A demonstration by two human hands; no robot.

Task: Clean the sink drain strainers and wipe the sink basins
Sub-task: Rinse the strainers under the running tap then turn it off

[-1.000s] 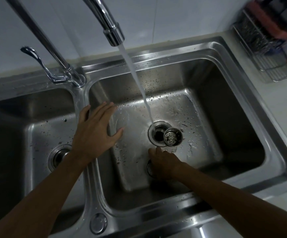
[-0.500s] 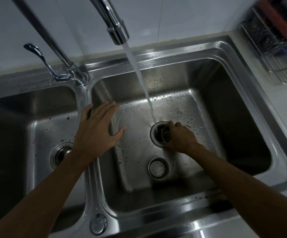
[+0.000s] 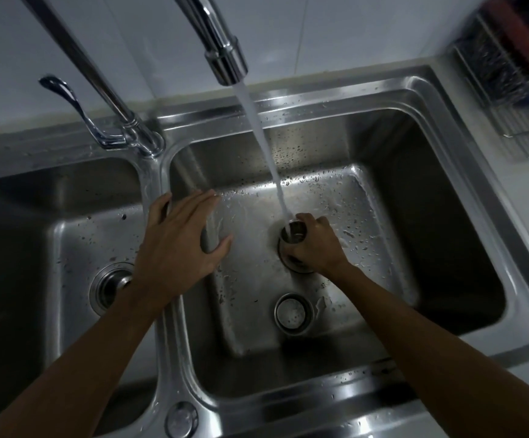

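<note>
In the right basin, my right hand grips a small steel strainer basket above the drain opening. Water from the tap spout runs into the basket. A round steel drain lid lies flat on the basin floor, nearer to me than the drain. My left hand rests with fingers spread on the divider between the basins, holding nothing. The left basin has its own drain, partly hidden by my left wrist.
The tap lever and tap base stand at the back of the divider. A wire rack with a reddish item sits on the counter at the far right. A round cap is set in the sink's front rim.
My right hand left the lid on the basin floor, moved back to the drain and took hold of the strainer basket, which is now held under the water stream. My left hand has stayed put.
</note>
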